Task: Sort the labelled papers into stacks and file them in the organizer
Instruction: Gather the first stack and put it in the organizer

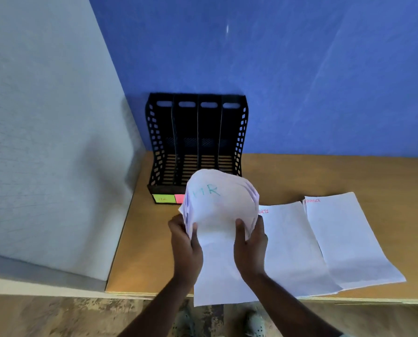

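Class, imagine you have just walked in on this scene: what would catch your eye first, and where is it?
First, the curled bundle of papers marked HR, gripped at its sides by the left hand and right hand at the centre. Behind it stands an empty black file organizer against the blue wall. Two flat paper stacks lie to the right on the desk.

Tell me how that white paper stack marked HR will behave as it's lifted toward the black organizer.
The white paper stack marked HR is probably floppy: it bows into a dome between the left hand and right hand. Its sheets look fanned at the edges, so some may slip out of line. It likely needs both hands to enter the black slotted plastic organizer cleanly.
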